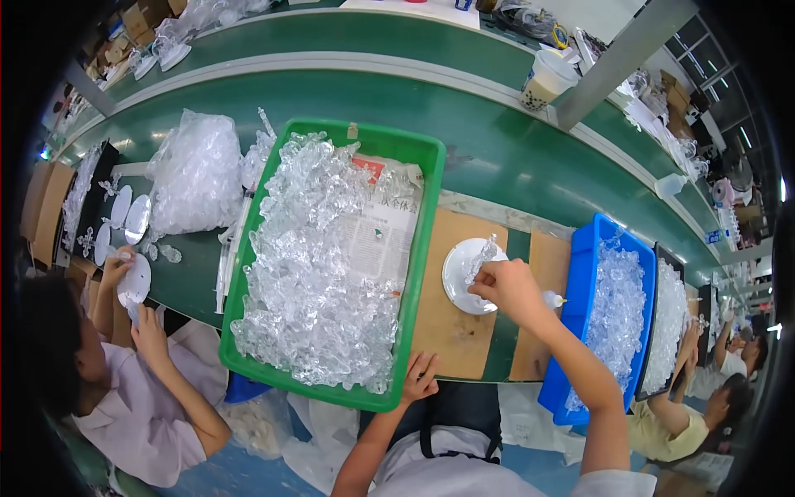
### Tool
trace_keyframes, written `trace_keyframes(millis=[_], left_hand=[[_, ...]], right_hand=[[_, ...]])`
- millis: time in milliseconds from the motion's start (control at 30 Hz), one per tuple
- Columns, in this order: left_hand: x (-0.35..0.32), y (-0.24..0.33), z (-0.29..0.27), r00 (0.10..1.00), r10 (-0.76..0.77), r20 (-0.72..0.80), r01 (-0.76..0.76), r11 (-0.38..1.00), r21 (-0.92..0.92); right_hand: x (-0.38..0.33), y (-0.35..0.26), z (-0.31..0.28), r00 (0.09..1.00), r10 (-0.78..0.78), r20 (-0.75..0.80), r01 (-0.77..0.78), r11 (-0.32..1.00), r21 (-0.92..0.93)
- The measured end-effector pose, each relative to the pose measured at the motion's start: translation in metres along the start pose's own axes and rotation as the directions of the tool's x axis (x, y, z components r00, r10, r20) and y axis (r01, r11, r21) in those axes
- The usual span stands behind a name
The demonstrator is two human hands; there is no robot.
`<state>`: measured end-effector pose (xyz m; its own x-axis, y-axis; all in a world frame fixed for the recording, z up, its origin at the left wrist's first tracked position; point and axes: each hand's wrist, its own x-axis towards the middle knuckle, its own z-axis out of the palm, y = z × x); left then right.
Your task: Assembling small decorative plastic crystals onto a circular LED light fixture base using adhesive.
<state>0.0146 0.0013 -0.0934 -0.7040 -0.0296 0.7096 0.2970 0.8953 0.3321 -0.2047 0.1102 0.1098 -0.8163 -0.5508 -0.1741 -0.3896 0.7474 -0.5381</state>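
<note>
My right hand [507, 286] pinches a clear plastic ornament [482, 258] and holds it against a round white disc [458, 277] lying on a brown board [451, 327]. A small glue bottle [553, 300] with a pointed tip shows just behind that hand. My left hand [420, 378] rests with fingers spread on the near corner of a green crate [418, 240], which is heaped with clear plastic pieces [310, 273] over a sheet of newspaper [378, 236]. The left hand holds nothing.
A blue bin [581, 290] of clear pieces stands to my right, a black tray [669, 323] beyond it. A person on the left handles white discs [132, 282]; other people sit at the far right. A bag of clear parts [195, 174] and a drink cup [546, 79] stand on the green conveyor [497, 141].
</note>
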Motion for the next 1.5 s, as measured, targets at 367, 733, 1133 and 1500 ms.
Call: trace_keyframes(millis=[367, 733, 1133, 1500], left_hand=[[0.009, -0.005, 0.001, 0.999, -0.029, 0.015, 0.03, 0.999, -0.033], [0.006, 0.001, -0.012, 0.995, -0.012, 0.101, 0.003, 0.996, 0.092], [0.001, -0.018, -0.013, 0.997, -0.045, 0.062, 0.043, 0.999, 0.031], [0.013, -0.01, -0.031, 0.974, -0.075, 0.213, 0.064, 0.996, 0.056]], right_hand=[[0.017, -0.013, -0.068, 0.703, -0.675, -0.223, 0.475, 0.68, -0.559], [0.19, 0.074, -0.16, 0.976, -0.194, 0.094, 0.203, 0.681, -0.704], [-0.274, 0.136, -0.085, 0.748, -0.036, -0.662, -0.227, 0.924, -0.307], [-0.371, 0.115, 0.005, 0.389, 0.222, -0.894, -0.359, 0.93, 0.075]])
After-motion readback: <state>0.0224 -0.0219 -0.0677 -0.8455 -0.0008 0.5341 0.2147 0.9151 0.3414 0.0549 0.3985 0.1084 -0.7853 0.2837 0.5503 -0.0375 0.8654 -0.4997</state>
